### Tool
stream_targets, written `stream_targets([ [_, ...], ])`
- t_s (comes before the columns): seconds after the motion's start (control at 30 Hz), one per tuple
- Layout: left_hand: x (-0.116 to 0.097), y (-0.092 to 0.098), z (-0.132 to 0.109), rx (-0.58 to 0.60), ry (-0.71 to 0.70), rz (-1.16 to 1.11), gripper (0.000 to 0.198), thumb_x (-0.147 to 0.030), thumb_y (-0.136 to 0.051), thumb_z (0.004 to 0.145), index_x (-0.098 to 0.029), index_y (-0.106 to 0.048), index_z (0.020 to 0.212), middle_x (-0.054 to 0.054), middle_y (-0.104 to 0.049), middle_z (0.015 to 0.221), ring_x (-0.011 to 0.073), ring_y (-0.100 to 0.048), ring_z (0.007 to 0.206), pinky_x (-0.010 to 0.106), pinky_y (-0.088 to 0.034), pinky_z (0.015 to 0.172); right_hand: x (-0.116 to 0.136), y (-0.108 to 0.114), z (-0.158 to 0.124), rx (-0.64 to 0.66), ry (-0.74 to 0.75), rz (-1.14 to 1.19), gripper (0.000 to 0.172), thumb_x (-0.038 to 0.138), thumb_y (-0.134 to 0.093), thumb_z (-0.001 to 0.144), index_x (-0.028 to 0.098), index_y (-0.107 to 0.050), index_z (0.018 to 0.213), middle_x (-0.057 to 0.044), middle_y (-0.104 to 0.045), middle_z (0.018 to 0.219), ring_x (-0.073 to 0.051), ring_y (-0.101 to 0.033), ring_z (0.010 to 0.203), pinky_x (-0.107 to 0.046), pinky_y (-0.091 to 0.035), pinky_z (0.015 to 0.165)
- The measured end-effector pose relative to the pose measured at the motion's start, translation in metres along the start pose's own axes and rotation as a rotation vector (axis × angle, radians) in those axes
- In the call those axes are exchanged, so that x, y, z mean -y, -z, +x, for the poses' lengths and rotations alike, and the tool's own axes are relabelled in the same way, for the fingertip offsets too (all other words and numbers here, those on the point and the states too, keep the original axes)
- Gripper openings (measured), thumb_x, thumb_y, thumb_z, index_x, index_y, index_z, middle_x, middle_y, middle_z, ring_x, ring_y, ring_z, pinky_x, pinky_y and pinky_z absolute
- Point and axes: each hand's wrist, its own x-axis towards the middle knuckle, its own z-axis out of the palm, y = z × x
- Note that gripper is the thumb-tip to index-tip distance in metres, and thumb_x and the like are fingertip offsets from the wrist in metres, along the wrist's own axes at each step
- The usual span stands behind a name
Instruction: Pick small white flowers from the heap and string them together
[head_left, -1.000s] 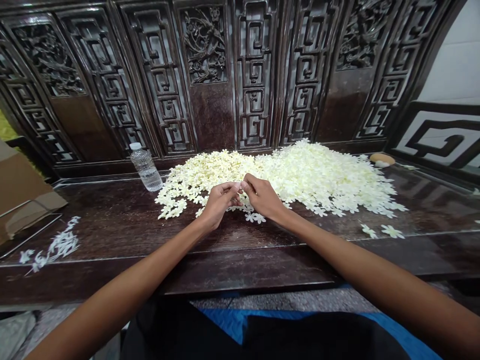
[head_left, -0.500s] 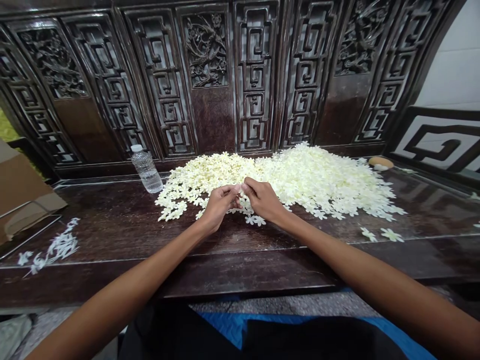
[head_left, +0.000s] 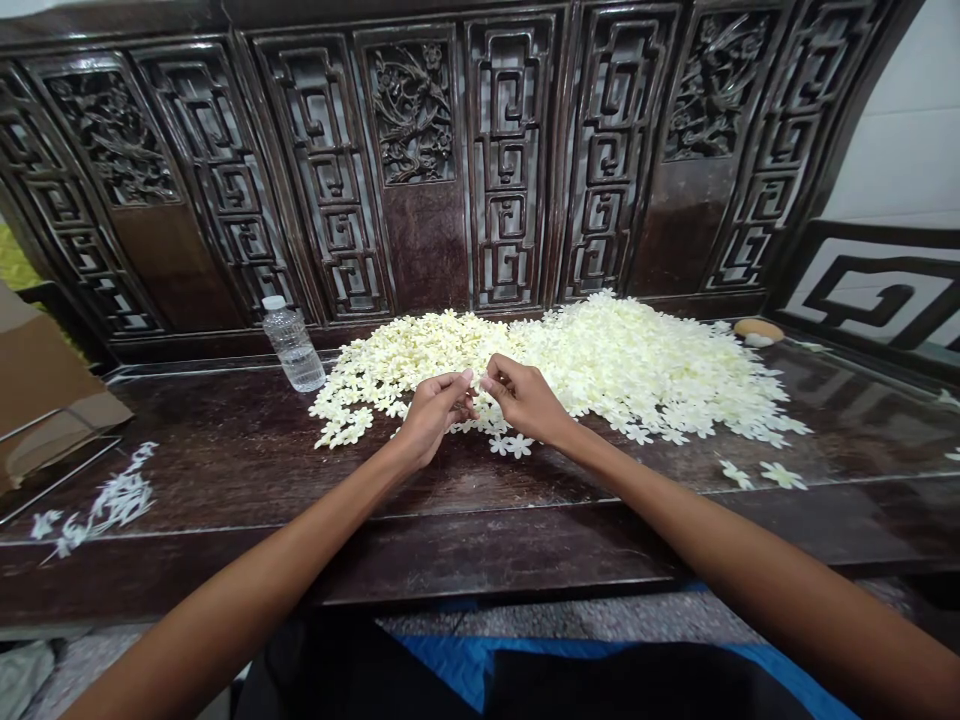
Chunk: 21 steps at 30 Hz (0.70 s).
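Note:
My left hand [head_left: 437,412] and my right hand [head_left: 525,398] are held close together over the near edge of a heap of pale flowers [head_left: 637,365]. The fingers of both hands are closed in a pinch, fingertips turned toward each other with a small gap between. Whatever sits in either pinch is too small to make out against the white petals. Just below the right hand lie a couple of white artificial-looking flowers [head_left: 511,446] on the dark wooden bench [head_left: 480,540]. The yellower part of the heap [head_left: 420,345] is behind the left hand.
A clear plastic bottle [head_left: 292,345] stands left of the heap. Farther left are thin white strips [head_left: 116,500] and a cardboard box [head_left: 52,390]. Two loose flowers [head_left: 782,475] lie at right, and a tan oval object [head_left: 759,330] rests behind. Carved panels [head_left: 427,240] back the bench.
The fingertips of my two hands, close to touching before, have drawn slightly apart. The view has tilted a little; the flowers and bottle stay in place.

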Motion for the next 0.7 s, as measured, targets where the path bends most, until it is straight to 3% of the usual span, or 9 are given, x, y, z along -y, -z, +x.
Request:
stream_targets([
  [0.17,-0.004,-0.002,-0.002,-0.022,0.012,0.046,0.047,-0.056,-0.083,0.079,-0.013,-0.066,0.084,0.001,-0.057,0.075,0.0118,-0.057,0.066,0.032,-0.055,0.073,-0.005,0.011,0.003,-0.155,-0.176,-0.156,0.008,0.029,-0.059,0.097,0.022,-0.055,0.098,-0.001,-0.062,0.077,-0.017,-0.053,0.062,-0.029,-0.034,0.058],
  [0.27,-0.006,-0.005,-0.003,-0.053,0.021,0.078,0.046,-0.054,-0.084,0.077,-0.013,-0.065,0.083,0.001,-0.057,0.076,0.0121,-0.057,0.066,0.033,-0.056,0.073,-0.006,0.012,0.004,-0.225,-0.242,-0.25,0.026,0.024,-0.06,0.094,0.022,-0.054,0.119,-0.002,-0.065,0.08,-0.019,-0.055,0.062,-0.029,-0.035,0.058],
  [0.37,-0.004,-0.005,-0.003,-0.059,0.008,0.095,0.047,-0.055,-0.084,0.077,-0.012,-0.066,0.084,0.001,-0.057,0.075,0.0123,-0.057,0.066,0.032,-0.056,0.072,-0.001,0.005,0.001,-0.148,-0.198,-0.146,0.015,0.035,-0.05,0.102,0.022,-0.055,0.108,-0.002,-0.063,0.078,-0.018,-0.055,0.062,-0.029,-0.036,0.059],
  [0.47,0.0,-0.006,-0.002,-0.046,-0.008,0.075,0.05,-0.058,-0.084,0.076,-0.012,-0.068,0.088,0.001,-0.056,0.073,0.012,-0.055,0.067,0.03,-0.055,0.069,0.004,-0.006,-0.002,-0.047,-0.136,-0.065,0.03,0.044,-0.04,0.107,0.022,-0.053,0.091,0.001,-0.057,0.072,-0.017,-0.052,0.063,-0.029,-0.035,0.063],
  [0.7,0.008,-0.01,-0.003,-0.029,-0.031,0.015,0.05,-0.057,-0.085,0.075,-0.012,-0.069,0.086,0.002,-0.057,0.076,0.0103,-0.053,0.066,0.027,-0.054,0.067,-0.002,-0.014,-0.005,-0.078,-0.102,-0.042,0.028,0.042,-0.045,0.105,0.023,-0.046,0.084,0.003,-0.048,0.068,-0.016,-0.045,0.062,-0.028,-0.03,0.063],
])
